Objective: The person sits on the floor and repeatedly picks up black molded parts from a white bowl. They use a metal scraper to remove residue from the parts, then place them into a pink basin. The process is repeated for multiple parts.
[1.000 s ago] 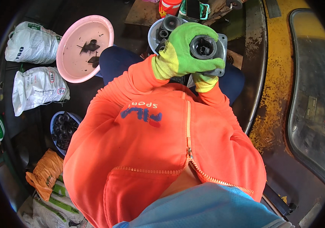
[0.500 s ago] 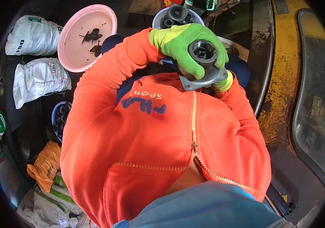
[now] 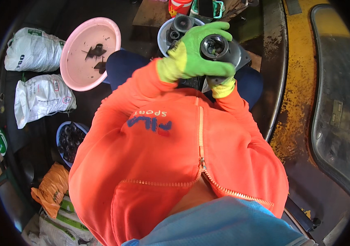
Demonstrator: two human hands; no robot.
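A black plastic part (image 3: 214, 47) with a round hollow collar and a wide flat flange is up in front of my chest. My left hand (image 3: 191, 51), in a green glove with a yellow cuff, is beside its collar with fingers and thumb spread apart around it. Beneath the part is my right hand (image 3: 223, 84); it bears the part from below, and its fingers are mostly hidden behind it. Just beyond my hands a blue-white basin (image 3: 163, 39) holds more black plastic parts (image 3: 183, 23).
To the left, a pink basin (image 3: 70, 76) holds a few dark pieces. White sacks (image 3: 44, 96) and a blue basin (image 3: 62, 152) of black parts lie nearby. An orange bag (image 3: 51, 186) is at lower left. A rusty yellow machine frame (image 3: 291, 102) runs along the right.
My left hand has loosened from around the collar, its fingers spreading apart. The black part has tipped and shifted slightly up, its flange now turned to the right. My view has shifted a little.
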